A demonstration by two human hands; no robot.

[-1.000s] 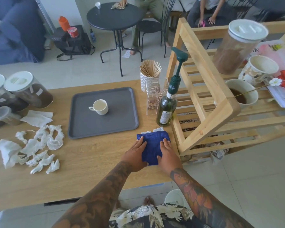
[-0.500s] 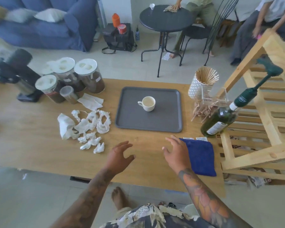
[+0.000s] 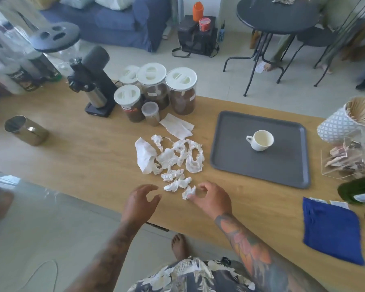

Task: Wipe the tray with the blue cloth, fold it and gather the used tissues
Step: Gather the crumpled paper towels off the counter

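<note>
Several crumpled white used tissues (image 3: 173, 159) lie scattered on the wooden table (image 3: 82, 157), left of the grey tray (image 3: 230, 165). A white cup (image 3: 261, 140) stands on the tray. The folded blue cloth (image 3: 331, 230) lies flat near the table's front right edge, away from both hands. My right hand (image 3: 211, 199) pinches the nearest small tissue (image 3: 188, 191) between thumb and forefinger at the front of the pile. My left hand (image 3: 141, 202) hovers just left of it, fingers spread and holding nothing.
White-lidded jars (image 3: 180, 91), a black grinder (image 3: 93, 81) and a flat napkin (image 3: 177, 127) stand behind the tissues. A metal cup (image 3: 25, 130) sits far left. A stick holder (image 3: 346, 121), a clear box (image 3: 350, 161) and a green bottle (image 3: 358, 190) crowd the right.
Both hands left the folded blue cloth and moved left to the tissue pile. My view swung left with them. My right hand has closed on the nearest tissue.
</note>
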